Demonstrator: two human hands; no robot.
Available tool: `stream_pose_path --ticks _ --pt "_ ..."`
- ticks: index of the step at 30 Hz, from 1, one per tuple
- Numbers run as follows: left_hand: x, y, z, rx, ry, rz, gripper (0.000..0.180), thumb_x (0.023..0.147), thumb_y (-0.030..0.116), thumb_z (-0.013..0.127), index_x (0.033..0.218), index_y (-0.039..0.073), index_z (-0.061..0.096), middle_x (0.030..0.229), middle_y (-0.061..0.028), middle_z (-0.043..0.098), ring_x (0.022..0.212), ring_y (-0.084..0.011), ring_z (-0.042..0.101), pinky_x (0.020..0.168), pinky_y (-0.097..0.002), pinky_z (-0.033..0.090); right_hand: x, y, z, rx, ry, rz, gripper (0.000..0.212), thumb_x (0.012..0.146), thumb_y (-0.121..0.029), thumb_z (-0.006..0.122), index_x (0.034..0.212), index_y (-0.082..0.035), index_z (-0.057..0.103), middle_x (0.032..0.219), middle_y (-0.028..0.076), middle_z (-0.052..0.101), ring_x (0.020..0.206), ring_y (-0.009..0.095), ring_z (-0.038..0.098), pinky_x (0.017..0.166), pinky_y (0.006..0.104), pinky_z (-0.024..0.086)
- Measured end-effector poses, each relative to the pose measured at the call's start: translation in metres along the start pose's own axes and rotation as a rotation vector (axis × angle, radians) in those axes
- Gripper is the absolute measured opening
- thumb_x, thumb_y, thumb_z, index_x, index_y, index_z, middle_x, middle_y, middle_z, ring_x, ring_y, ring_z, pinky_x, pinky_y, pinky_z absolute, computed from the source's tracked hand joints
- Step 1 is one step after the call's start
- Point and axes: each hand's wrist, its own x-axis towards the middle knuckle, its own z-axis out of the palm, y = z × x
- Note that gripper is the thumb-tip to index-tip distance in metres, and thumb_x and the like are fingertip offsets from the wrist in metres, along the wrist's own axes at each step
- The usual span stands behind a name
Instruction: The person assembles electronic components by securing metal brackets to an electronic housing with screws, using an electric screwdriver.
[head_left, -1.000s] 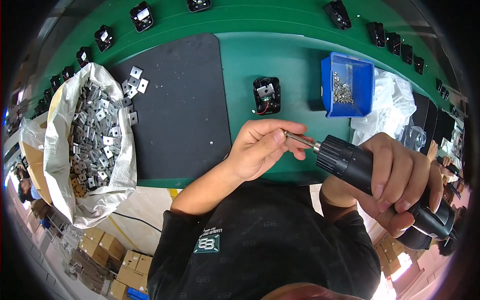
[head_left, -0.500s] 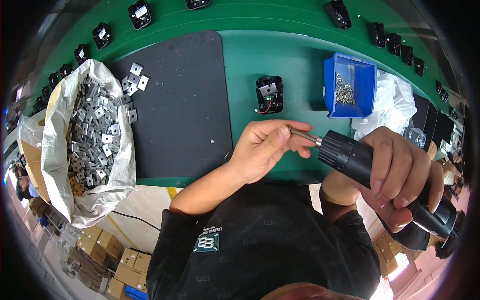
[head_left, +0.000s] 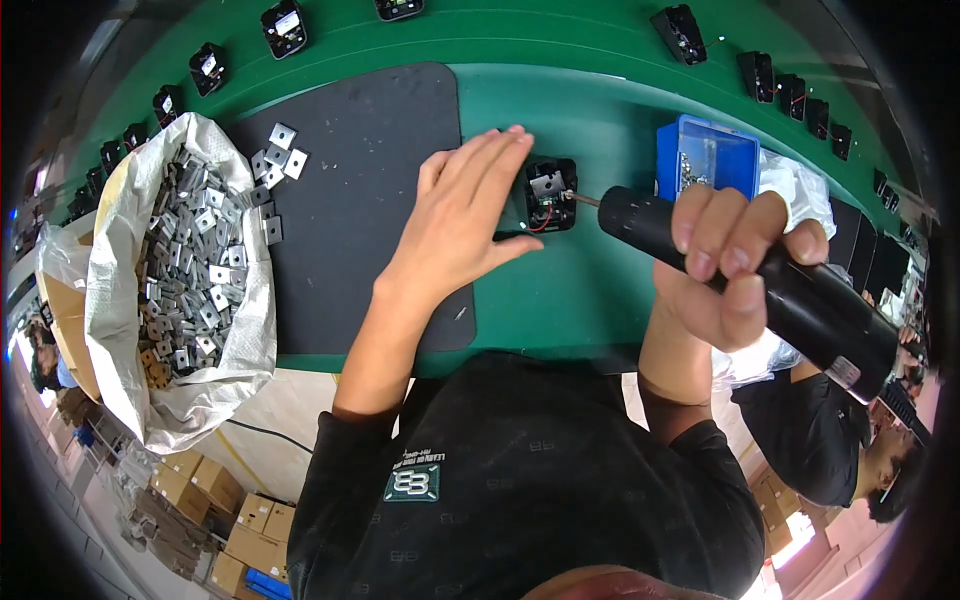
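Note:
A small black plastic housing (head_left: 568, 212) stands on the green work surface, with a silver square metal plate (head_left: 546, 184) and a red wire inside it. My right hand (head_left: 735, 265) is wrapped round a black electric screwdriver (head_left: 828, 320), held at a slant. Its thin bit reaches the right side of the plate in the housing; whether a screw is on the tip is too small to tell. Beside the housing's left edge is my left hand (head_left: 450, 215), fingers stretched out and thumb apart, holding nothing. I cannot tell if it touches the housing.
A blue bin (head_left: 675, 160) of small screws stands right of the housing, beside clear plastic bags (head_left: 795, 190). At the left, a white woven sack (head_left: 120, 330) holds many metal plates; several lie on the black mat (head_left: 370, 200). More black housings (head_left: 285, 30) line the far side. Another person sits at the right.
My left hand has let go of the screwdriver tip, opened and moved left and forward beside the housing. My right hand has brought the screwdriver's bit forward and left onto the housing.

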Motion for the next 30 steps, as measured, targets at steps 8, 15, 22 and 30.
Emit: stream_pose_path --ticks 8,15,22,30 --pt "0.003 -0.003 0.010 -0.066 0.021 0.013 0.078 0.061 0.030 0.083 0.129 0.007 0.055 0.115 -0.0069 0.062 0.107 -0.0254 0.056 0.098 -0.0428 0.038 -0.003 0.018 0.002 -0.070 0.084 0.012 0.044 0.086 -0.005 0.069 0.121 -0.016 0.045 0.086 0.001 0.053 0.065 0.015 0.055 0.063 0.0341 0.047" --pt "0.004 -0.004 0.012 -0.096 0.049 0.016 0.073 0.060 0.030 0.082 0.125 0.007 0.058 0.112 -0.0072 0.062 0.100 -0.0254 0.057 0.094 -0.0409 0.040 -0.002 0.021 0.003 -0.065 0.063 0.027 0.043 0.087 -0.004 0.068 0.121 -0.016 0.045 0.086 0.001 0.053 0.065 0.015 0.055 0.064 0.0341 0.047" --pt "0.004 -0.003 0.012 -0.099 0.042 0.025 0.075 0.058 0.031 0.085 0.124 0.007 0.060 0.115 -0.0094 0.064 0.102 -0.0268 0.060 0.096 -0.0405 0.041 0.001 0.019 0.002 -0.135 -0.039 0.059 0.036 0.088 -0.005 0.061 0.119 -0.014 0.045 0.084 0.001 0.048 0.064 0.012 0.048 0.064 0.0314 0.041" --pt "0.005 -0.004 0.011 -0.155 0.058 0.027 0.072 0.057 0.029 0.086 0.121 0.006 0.061 0.106 -0.0087 0.066 0.098 -0.0255 0.062 0.095 -0.0400 0.042 0.001 0.022 0.005 -0.161 -0.052 0.094 0.032 0.086 -0.001 0.062 0.107 -0.015 0.043 0.082 0.001 0.045 0.060 0.012 0.046 0.061 0.0313 0.040"
